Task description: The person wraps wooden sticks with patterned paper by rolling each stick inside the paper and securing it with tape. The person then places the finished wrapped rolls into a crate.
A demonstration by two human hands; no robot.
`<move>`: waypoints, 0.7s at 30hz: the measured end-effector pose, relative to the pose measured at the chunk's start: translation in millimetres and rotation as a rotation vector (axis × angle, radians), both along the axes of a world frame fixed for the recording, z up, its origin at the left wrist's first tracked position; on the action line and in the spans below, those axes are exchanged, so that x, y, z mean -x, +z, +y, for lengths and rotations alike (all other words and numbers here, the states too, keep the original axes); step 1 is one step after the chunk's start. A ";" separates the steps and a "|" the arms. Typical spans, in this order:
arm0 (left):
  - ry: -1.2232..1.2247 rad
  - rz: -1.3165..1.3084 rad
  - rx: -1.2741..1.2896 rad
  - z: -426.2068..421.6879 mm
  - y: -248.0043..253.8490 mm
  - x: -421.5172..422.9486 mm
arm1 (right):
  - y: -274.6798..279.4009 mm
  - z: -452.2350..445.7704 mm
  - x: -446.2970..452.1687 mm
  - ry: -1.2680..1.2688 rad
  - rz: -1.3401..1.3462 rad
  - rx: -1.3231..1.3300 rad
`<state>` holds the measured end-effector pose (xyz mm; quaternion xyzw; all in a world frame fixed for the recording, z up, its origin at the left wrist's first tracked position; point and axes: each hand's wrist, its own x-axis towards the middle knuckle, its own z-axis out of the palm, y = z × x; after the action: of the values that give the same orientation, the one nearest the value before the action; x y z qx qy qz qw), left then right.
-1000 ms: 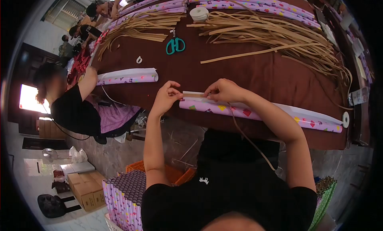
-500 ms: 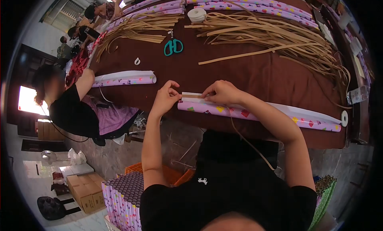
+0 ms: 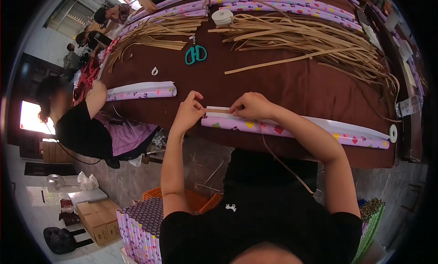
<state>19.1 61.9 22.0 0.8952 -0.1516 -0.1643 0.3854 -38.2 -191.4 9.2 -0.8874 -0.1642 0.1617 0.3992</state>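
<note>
Stretched between my two hands is a short length of brown strip (image 3: 218,111), lying along the white paper edge of a purple patterned wrapping paper roll (image 3: 232,122). My left hand (image 3: 190,112) pinches the strip's left end between thumb and forefinger, at the roll's left end. With fingers pressed together, my right hand (image 3: 250,106) holds the strip farther right, over the paper edge. The strip's loose tail (image 3: 285,161) hangs from the roll over the table's front edge. My right forearm covers part of the roll.
Teal scissors (image 3: 196,55), a small white tape ring (image 3: 154,71) and larger white tape rolls (image 3: 222,18) lie on the brown cloth. Brown strips (image 3: 301,33) are heaped behind. At left, a co-worker (image 3: 84,122) sits by another wrapping roll (image 3: 141,91). Bundled rolls (image 3: 141,223) stand below.
My hands and the strip keep the same position on the roll. The whole view has shifted slightly. At the far end of the table, another person's hand has moved right over the rolls.
</note>
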 end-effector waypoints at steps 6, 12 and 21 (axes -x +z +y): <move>-0.005 0.003 0.009 -1.1 0.4 -0.1 | -5.0 -0.2 0.3 -0.003 -0.065 0.001; -0.003 0.009 0.011 -0.5 -0.5 -0.6 | -10.8 0.6 -1.3 -0.011 -0.085 -0.017; 0.011 -0.015 -0.010 -2.1 2.6 1.5 | -8.4 2.0 -0.7 -0.025 -0.078 0.014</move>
<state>17.6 59.8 24.6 0.8992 -0.1486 -0.1564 0.3807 -37.5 -189.4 0.8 -0.8979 -0.1672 0.1233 0.3881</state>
